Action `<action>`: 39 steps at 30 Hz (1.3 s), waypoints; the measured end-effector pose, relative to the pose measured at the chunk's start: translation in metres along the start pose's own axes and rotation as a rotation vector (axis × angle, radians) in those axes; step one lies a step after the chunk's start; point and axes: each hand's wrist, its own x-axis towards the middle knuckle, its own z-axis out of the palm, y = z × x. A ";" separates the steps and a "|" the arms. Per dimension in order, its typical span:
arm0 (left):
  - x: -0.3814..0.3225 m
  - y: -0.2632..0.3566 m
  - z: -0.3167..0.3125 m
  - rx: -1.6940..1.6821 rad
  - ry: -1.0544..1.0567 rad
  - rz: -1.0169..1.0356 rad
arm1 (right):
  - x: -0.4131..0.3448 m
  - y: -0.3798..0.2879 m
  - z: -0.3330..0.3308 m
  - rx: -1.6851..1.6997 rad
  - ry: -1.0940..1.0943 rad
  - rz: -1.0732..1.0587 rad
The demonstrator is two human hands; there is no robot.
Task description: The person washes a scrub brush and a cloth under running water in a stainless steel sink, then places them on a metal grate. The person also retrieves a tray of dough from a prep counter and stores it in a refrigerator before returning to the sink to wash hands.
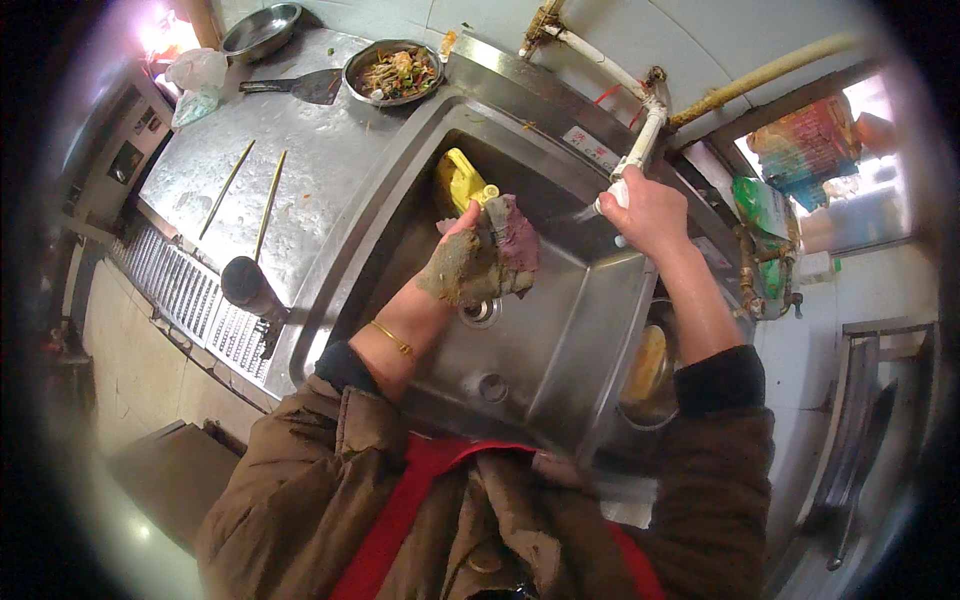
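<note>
My left hand holds a worn, wet-looking cloth, grey-brown with a pink part, above the steel sink basin. The cloth covers most of the fingers; the thumb shows at its upper edge. Just beyond it, a yellow plastic bottle leans in the basin's far left corner. My right hand grips the white tap at the end of the pipe, at the sink's back right. Whether water runs from it, I cannot tell. Two drain openings show in the basin floor, one partly behind the cloth.
On the steel counter at left are a bowl of food scraps, a dark spatula, an empty metal bowl, a plastic bag and two chopsticks. A metal container with something yellow stands right of the sink.
</note>
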 end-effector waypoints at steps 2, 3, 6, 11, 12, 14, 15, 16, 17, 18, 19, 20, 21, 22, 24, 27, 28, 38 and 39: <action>-0.001 -0.002 -0.001 -0.010 -0.277 -0.022 | 0.001 0.005 0.000 -0.012 -0.039 -0.040; -0.001 -0.003 -0.002 -0.036 -0.281 -0.032 | 0.001 0.006 0.000 -0.004 -0.040 -0.062; 0.008 -0.007 -0.002 -0.029 -0.045 -0.013 | 0.004 0.010 -0.002 0.007 -0.066 -0.110; 0.052 -0.021 0.000 -0.176 -0.337 -0.210 | 0.008 0.019 -0.010 0.045 -0.132 -0.125; 0.064 -0.024 0.000 -0.144 -0.301 -0.210 | 0.006 0.022 -0.012 0.074 -0.100 -0.165; 0.085 -0.031 -0.001 -0.087 -0.199 -0.205 | -0.004 0.028 -0.013 0.131 0.073 -0.119; 0.094 -0.032 -0.002 0.010 -0.174 -0.201 | -0.014 0.029 -0.011 0.188 0.245 -0.124; 0.102 -0.033 -0.003 0.033 -0.155 -0.185 | -0.029 0.027 -0.004 0.236 0.435 -0.083; 0.108 -0.036 -0.006 0.037 -0.168 -0.183 | -0.048 0.022 0.009 0.369 0.523 0.070; 0.113 -0.038 -0.009 0.040 -0.093 -0.198 | -0.069 0.013 0.028 0.629 0.658 0.140; 0.117 -0.042 -0.014 -0.035 -0.077 -0.177 | -0.088 0.001 0.052 0.748 0.661 0.146; 0.121 -0.045 -0.020 -0.112 0.027 -0.171 | -0.104 -0.012 0.082 0.887 0.568 0.235; 0.124 -0.051 -0.027 -0.199 0.055 -0.184 | -0.113 -0.023 0.112 1.087 0.485 0.349; 0.128 -0.055 -0.035 -0.203 0.152 -0.208 | -0.115 -0.029 0.142 1.589 0.348 0.802; 0.137 -0.064 -0.053 -0.241 0.067 -0.256 | -0.103 -0.026 0.189 2.259 0.200 1.179; 0.155 -0.067 -0.076 0.875 0.293 0.156 | -0.069 -0.016 0.226 2.446 0.130 1.065; 0.161 -0.064 -0.081 1.038 0.437 0.154 | -0.060 -0.019 0.233 2.266 0.100 1.061; 0.161 -0.071 -0.079 0.374 0.571 0.120 | -0.032 -0.042 0.252 1.903 -0.178 0.784; 0.158 -0.070 -0.082 0.418 0.665 0.102 | -0.037 -0.048 0.252 1.916 -0.143 0.753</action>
